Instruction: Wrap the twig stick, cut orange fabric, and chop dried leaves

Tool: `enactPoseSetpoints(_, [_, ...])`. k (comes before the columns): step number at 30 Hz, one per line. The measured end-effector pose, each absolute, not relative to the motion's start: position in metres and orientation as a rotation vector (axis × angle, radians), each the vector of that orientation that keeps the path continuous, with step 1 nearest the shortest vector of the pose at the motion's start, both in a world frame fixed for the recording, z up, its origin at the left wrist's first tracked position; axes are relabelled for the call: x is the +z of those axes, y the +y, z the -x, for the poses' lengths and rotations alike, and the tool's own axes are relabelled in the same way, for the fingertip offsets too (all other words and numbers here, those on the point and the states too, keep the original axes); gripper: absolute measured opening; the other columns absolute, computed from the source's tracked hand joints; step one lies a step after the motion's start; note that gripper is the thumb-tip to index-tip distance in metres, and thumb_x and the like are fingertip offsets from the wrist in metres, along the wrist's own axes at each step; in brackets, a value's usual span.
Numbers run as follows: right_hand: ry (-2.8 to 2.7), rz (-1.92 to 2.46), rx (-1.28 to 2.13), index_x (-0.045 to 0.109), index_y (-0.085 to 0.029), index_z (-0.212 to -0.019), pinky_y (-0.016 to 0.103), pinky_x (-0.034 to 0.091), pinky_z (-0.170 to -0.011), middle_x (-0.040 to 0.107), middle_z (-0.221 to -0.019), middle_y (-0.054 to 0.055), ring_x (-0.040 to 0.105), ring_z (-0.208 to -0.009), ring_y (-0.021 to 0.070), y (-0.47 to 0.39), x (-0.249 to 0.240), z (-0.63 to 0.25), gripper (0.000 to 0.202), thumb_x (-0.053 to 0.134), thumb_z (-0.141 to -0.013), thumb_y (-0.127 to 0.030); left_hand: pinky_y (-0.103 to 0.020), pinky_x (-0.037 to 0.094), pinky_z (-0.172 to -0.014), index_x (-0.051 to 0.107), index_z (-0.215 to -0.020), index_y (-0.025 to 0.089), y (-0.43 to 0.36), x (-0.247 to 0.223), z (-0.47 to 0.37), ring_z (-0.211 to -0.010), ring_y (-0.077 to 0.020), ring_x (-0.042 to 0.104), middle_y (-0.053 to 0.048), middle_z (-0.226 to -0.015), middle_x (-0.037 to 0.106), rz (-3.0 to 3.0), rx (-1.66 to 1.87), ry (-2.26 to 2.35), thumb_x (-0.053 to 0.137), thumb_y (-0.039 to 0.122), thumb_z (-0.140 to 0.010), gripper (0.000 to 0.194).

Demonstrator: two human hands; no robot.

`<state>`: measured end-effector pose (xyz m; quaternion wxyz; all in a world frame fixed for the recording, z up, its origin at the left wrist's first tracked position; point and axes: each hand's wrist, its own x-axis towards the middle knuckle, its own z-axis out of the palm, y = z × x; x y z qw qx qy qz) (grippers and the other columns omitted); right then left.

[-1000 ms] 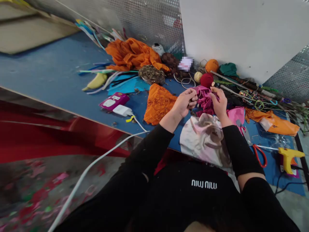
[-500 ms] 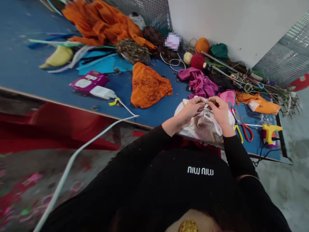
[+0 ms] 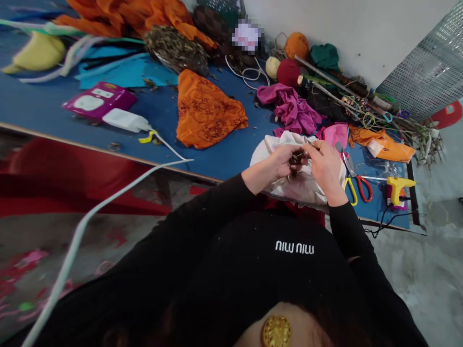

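Note:
My left hand (image 3: 281, 163) is curled around a dark brown, crumbly clump (image 3: 297, 159) that looks like dried plant bits. Over the same clump, the fingers of my right hand (image 3: 323, 163) are bent and pressed together at its upper side; their tips are partly hidden. Both hands are just above a bunched white cloth (image 3: 263, 150) at the table's near edge. Scissors with red and yellow handles (image 3: 364, 188) lie to the right of the cloth. Crumpled magenta cloth (image 3: 294, 108) is behind it.
On the blue table (image 3: 159, 154) lie an orange printed cloth (image 3: 208, 113), a purple pack (image 3: 97, 101) and a bag of dried plant matter (image 3: 177, 48). A white cable (image 3: 77, 236) crosses the near edge at left. A yellow glue gun (image 3: 400, 188) stands at the right end.
Before, both hands were pinching at the white cloth. Now the dark brown clump shows between them, and the left palm has turned upward. The view has shifted, so the table appears further left.

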<state>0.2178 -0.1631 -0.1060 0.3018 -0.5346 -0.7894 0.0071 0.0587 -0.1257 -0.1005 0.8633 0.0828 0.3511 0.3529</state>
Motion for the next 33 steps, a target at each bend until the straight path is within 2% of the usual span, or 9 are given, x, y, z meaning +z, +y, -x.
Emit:
enactPoseSetpoints(3, [-1.970,1.385,0.107,0.076,-0.026,-0.128,0.043,0.058,-0.100,0.074,-0.119,0.011,0.069,-0.111,0.0254,-0.169,-0.108,-0.224,0.037,0.048,-0.106,-0.029,-0.015,0.021,-0.032,0.058,-0.078,0.015,-0.124,-0.098,-0.058,-0.037,-0.0084,0.044,-0.003,-0.054,0.052,-0.190,0.691,0.773,0.046,0.012,-0.103,0.028])
enactPoseSetpoints(8, [-1.566,1.396,0.573,0.076,-0.024,-0.117,0.042,0.061,-0.094,0.078,-0.114,0.009,0.072,-0.100,0.0233,-0.180,-0.119,-0.226,0.030,0.061,-0.099,-0.043,-0.014,0.023,-0.033,0.052,-0.074,0.016,-0.124,-0.087,-0.056,-0.038,-0.0053,0.040,0.000,-0.058,0.049,-0.166,0.694,0.678,0.045,0.013,-0.107,0.034])
enactPoseSetpoints(10, [-1.498,1.406,0.748,0.074,-0.024,-0.121,0.040,0.061,-0.091,0.079,-0.115,0.007,0.072,-0.097,0.0217,-0.181,-0.126,-0.221,0.035,0.069,-0.093,-0.043,-0.014,0.021,-0.034,0.045,-0.070,0.018,-0.125,-0.080,-0.059,-0.036,-0.0034,0.034,0.005,-0.054,0.039,-0.134,0.705,0.642,0.043,0.015,-0.110,0.040])
enactPoseSetpoints(14, [-1.599,1.472,0.948,0.075,-0.022,-0.112,0.038,0.059,-0.080,0.078,-0.092,0.001,0.067,-0.079,0.0199,-0.181,-0.133,-0.206,0.037,0.080,-0.077,-0.035,-0.015,0.020,-0.036,0.036,-0.068,0.020,-0.125,-0.068,-0.064,-0.035,-0.0019,0.028,0.009,-0.052,0.028,-0.064,0.768,0.577,0.038,0.015,-0.112,0.045])
enactPoseSetpoints(18, [-1.543,1.464,0.838,0.074,-0.022,-0.107,0.037,0.059,-0.083,0.079,-0.096,0.003,0.070,-0.083,0.0198,-0.182,-0.128,-0.202,0.022,0.067,-0.087,-0.030,-0.018,0.026,-0.039,0.037,-0.068,0.020,-0.124,-0.067,-0.063,-0.037,-0.0034,0.030,0.008,-0.053,0.031,-0.109,0.912,0.597,0.040,0.010,-0.110,0.043])
enactPoseSetpoints(24, [-1.830,1.504,0.334,0.074,-0.026,-0.124,0.045,0.057,-0.102,0.079,-0.119,0.010,0.071,-0.112,0.0277,-0.183,-0.117,-0.206,0.028,0.061,-0.100,-0.032,-0.019,0.040,-0.048,0.047,-0.069,0.019,-0.121,-0.091,-0.071,-0.045,-0.0065,0.047,0.004,-0.055,0.047,-0.076,0.998,0.809,0.050,0.009,-0.105,0.038])
enactPoseSetpoints(27, [-1.959,1.591,0.097,0.072,-0.026,-0.134,0.053,0.054,-0.107,0.074,-0.126,0.014,0.067,-0.119,0.0327,-0.181,-0.115,-0.203,0.035,0.061,-0.102,-0.033,-0.020,0.039,-0.048,0.052,-0.071,0.017,-0.122,-0.097,-0.076,-0.045,-0.0076,0.049,0.002,-0.057,0.054,-0.020,0.932,0.850,0.051,0.007,-0.101,0.032])
enactPoseSetpoints(30, [-1.979,1.585,0.040,0.069,-0.025,-0.140,0.058,0.051,-0.109,0.070,-0.131,0.015,0.063,-0.124,0.0356,-0.180,-0.113,-0.204,0.042,0.066,-0.100,-0.038,-0.021,0.043,-0.051,0.057,-0.075,0.016,-0.123,-0.101,-0.076,-0.049,-0.0104,0.055,-0.002,-0.061,0.061,-0.024,0.836,0.803,0.046,0.006,-0.100,0.030])
enactPoseSetpoints(33, [-1.932,1.529,0.080,0.072,-0.026,-0.131,0.055,0.053,-0.108,0.071,-0.125,0.012,0.063,-0.121,0.0325,-0.181,-0.114,-0.208,0.034,0.062,-0.103,-0.043,-0.023,0.046,-0.054,0.058,-0.076,0.016,-0.122,-0.107,-0.076,-0.052,-0.0117,0.058,-0.002,-0.063,0.062,-0.035,0.824,0.769,0.050,0.006,-0.097,0.025])
